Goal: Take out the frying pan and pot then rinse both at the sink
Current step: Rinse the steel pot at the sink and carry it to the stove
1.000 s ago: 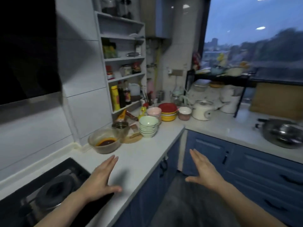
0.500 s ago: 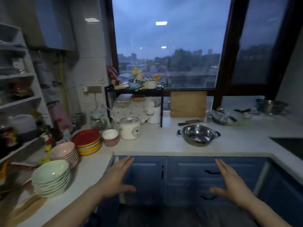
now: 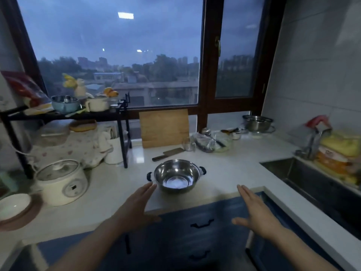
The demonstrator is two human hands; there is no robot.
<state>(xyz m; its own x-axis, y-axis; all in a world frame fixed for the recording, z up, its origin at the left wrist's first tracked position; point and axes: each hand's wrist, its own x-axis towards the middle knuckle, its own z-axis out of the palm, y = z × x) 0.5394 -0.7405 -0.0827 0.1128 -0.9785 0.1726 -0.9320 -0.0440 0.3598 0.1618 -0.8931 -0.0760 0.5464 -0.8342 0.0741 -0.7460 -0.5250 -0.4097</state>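
A shiny steel pot (image 3: 176, 176) with two black side handles stands empty on the white counter (image 3: 224, 169) near its front edge. My left hand (image 3: 136, 206) is open, palm down, its fingertips just left of the pot's rim. My right hand (image 3: 257, 214) is open too, held out in front of the blue cabinet, well right of the pot. Neither hand holds anything. The steel sink (image 3: 320, 184) is sunk into the counter at the right, with its tap (image 3: 312, 143) behind it. No frying pan shows.
A cleaver (image 3: 168, 154) and a wooden cutting board (image 3: 164, 128) lie behind the pot. A white rice cooker (image 3: 62, 181) sits at the left beside a black rack (image 3: 121, 133). Another steel pot (image 3: 257, 123) stands at the back right. Blue cabinet drawers (image 3: 201, 225) are below the counter.
The view has swung right from the stove and shelves to the window counter. The pot and sink have come closer. Both hands stay open and have risen toward the pot.
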